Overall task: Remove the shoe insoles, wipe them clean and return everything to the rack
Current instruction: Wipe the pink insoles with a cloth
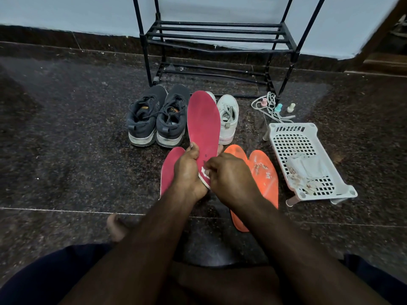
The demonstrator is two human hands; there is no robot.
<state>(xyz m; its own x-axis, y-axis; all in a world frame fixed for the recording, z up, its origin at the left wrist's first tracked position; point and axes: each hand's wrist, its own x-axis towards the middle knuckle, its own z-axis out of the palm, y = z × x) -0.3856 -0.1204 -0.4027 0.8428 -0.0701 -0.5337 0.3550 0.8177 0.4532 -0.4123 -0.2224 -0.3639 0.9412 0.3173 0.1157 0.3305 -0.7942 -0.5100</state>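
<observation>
The left hand (187, 170) has its grip clamped on the heel of a pink insole (203, 122), held upright. The right hand (229, 175) pinches a small white wipe (206, 172) against that heel. Just left lies a second pink insole (168, 168) — right, two orange insoles (263, 170); beyond, dark sneakers (157, 117) before the rack (218, 36).

It looked like a home: a black shoe rack (217, 38) stood against the wall on a speckled stone floor (66, 128).
</observation>
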